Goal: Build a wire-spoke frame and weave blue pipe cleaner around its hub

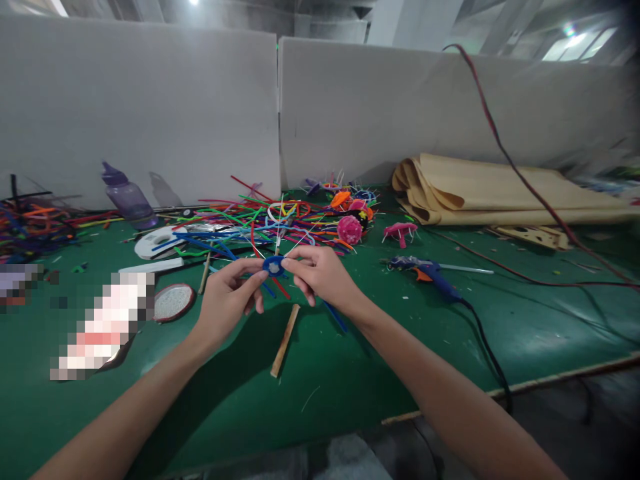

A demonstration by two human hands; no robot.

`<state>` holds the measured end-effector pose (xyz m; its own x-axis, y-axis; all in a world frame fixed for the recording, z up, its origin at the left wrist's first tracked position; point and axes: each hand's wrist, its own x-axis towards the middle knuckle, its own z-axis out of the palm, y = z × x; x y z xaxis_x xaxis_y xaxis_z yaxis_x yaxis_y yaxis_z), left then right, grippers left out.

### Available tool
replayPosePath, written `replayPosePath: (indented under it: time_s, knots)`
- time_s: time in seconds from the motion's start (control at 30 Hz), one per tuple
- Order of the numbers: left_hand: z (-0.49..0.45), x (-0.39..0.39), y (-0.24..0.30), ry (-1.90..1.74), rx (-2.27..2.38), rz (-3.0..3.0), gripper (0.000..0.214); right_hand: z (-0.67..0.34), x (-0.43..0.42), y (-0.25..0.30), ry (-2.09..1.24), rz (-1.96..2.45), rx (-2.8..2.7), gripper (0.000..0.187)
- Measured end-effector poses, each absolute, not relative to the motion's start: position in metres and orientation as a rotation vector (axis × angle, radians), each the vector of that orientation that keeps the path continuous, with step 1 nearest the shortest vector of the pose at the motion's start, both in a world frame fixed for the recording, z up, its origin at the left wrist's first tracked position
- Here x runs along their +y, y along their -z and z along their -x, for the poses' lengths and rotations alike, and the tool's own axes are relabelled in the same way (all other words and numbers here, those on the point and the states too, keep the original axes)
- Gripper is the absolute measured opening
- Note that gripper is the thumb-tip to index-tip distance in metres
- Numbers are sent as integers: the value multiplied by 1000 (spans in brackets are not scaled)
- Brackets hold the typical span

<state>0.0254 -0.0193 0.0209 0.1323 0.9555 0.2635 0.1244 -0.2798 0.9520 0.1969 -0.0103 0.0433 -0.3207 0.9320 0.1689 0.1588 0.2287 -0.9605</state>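
A small round blue disc [273,266] with a whitish patch at its middle is pinched between both hands above the green table. My left hand [233,287] closes thumb and forefinger on the disc's left edge. The fingertips of my right hand [317,273] grip its right edge. Thin white wires stick up around the disc; whether they join it I cannot tell. Below the hands lies a narrow wooden stick [285,341]. Behind them spreads a heap of coloured pipe cleaners [240,223].
A blue glue gun [440,281] lies at right, its cord running off the table's front edge. Finished-looking pink and orange pieces [349,229] sit behind. Folded brown paper [480,190], a purple bottle [127,200], a white tape roll [145,245] and a round lid [173,303] surround the workspace.
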Motion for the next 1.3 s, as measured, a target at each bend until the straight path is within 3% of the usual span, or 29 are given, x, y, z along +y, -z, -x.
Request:
replayPosePath:
  time_s: [0.47, 0.83, 1.03, 1.3]
  knots:
    - [-31, -23, -23, -1318, 1077, -1526, 17, -200, -12, -48, -1216, 1036, -1815, 12]
    - [-31, -20, -21, -1378, 1030, -1498, 17, -194, -15, -50, -947, 1133, -1884, 16]
    - [-32, -22, -22, -1288, 1056, -1506, 27, -196, -15, -50, -1053, 1105, -1863, 16]
    - [-31, -19, -19, -1363, 1059, -1500, 22, -196, -14, -49, -1160, 1061, -1796, 12]
